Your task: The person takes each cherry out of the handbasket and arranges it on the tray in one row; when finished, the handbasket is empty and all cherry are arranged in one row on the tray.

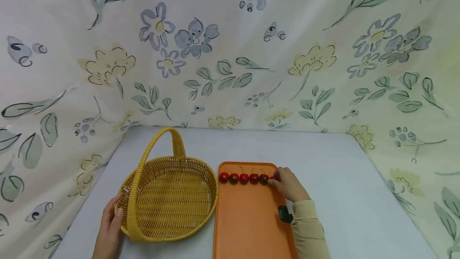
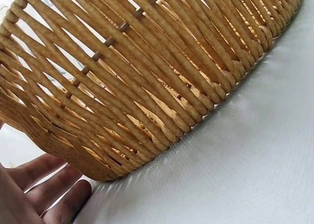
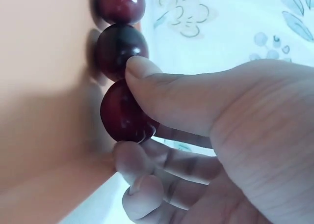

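Observation:
A yellow woven basket (image 1: 172, 203) with a tall arched handle stands on the left of the table. My left hand (image 1: 110, 223) holds its left side, thumb at the rim; in the left wrist view the fingers (image 2: 54, 180) touch the lower wickerwork. Several dark red cherries (image 1: 244, 178) lie in a row along the far end of an orange tray (image 1: 251, 219). At the row's right end my right hand (image 1: 290, 186) pinches the last cherry (image 3: 122, 111) between thumb and fingers. That cherry touches its neighbour (image 3: 121, 52).
The white table (image 1: 341, 187) extends to the right of the tray. A floral cloth (image 1: 230, 51) hangs behind and at both sides. The basket's right rim comes close to the tray's left edge. A small dark object (image 1: 285, 214) sits at the right wrist, over the tray's right edge.

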`<state>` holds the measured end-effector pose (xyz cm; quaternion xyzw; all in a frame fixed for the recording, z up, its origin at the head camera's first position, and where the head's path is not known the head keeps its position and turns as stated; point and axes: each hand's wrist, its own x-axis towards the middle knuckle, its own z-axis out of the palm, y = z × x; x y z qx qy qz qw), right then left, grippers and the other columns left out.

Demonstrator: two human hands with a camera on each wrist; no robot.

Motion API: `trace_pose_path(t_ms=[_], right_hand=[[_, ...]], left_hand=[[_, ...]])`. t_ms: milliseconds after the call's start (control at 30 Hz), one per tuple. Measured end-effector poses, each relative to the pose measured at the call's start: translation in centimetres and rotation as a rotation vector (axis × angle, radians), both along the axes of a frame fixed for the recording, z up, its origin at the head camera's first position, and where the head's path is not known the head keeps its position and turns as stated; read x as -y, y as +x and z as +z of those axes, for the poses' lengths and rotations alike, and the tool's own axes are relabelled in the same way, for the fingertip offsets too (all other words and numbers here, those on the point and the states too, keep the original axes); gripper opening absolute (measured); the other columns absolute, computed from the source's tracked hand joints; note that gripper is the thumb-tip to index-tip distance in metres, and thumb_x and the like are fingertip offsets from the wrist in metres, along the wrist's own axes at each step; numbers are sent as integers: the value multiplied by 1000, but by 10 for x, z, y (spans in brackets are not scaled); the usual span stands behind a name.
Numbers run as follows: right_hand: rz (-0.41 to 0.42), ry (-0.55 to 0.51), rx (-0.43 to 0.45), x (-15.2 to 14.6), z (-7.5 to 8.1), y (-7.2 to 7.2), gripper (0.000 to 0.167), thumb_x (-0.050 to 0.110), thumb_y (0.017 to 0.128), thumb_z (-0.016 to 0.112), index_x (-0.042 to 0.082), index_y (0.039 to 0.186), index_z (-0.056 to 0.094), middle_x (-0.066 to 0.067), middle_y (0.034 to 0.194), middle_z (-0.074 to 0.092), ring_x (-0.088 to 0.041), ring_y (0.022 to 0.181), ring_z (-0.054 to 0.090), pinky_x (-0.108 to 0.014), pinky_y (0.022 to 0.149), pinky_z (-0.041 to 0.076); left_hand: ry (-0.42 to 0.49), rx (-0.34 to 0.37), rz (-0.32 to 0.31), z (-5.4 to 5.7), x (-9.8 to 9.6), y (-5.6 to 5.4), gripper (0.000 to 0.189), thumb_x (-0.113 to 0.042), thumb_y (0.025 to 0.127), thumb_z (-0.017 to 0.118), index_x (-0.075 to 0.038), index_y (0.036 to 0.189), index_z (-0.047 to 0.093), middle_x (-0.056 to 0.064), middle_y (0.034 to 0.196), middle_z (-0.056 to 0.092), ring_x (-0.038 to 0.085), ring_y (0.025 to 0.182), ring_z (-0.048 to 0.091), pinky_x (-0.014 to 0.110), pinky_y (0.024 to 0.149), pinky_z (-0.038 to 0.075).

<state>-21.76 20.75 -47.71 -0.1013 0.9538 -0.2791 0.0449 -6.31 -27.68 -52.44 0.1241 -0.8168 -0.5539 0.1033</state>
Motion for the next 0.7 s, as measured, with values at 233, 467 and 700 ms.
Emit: trace_pose_path(t_ms=[233, 467, 700], right_hand=[[-29, 1, 5, 0, -5, 1, 19, 20, 89, 69, 6, 94, 59, -8, 90, 49, -19, 77, 45, -34, 70, 41], [-33, -6, 9, 2, -4, -1, 23, 25, 89, 69, 6, 97, 59, -9, 93, 51, -20, 81, 48, -36, 74, 44], [-17, -42, 15, 4, 13, 4, 45, 34, 92, 64, 1, 121, 56, -16, 111, 54, -26, 94, 56, -40, 78, 51]], left_hand=[[-29, -16, -3, -1, 3, 0, 51, -31, 106, 29, -22, 154, 13, -10, 156, 10, -19, 125, 7, -4, 90, 11], [4, -15, -9, -2, 7, 2, 50, -30, 107, 28, -25, 154, 11, -13, 154, 10, -15, 129, 7, -2, 95, 11], [5, -72, 298, 25, -12, 12, 38, -30, 106, 31, -21, 142, 40, -19, 133, 39, -9, 119, 35, 5, 87, 31]])
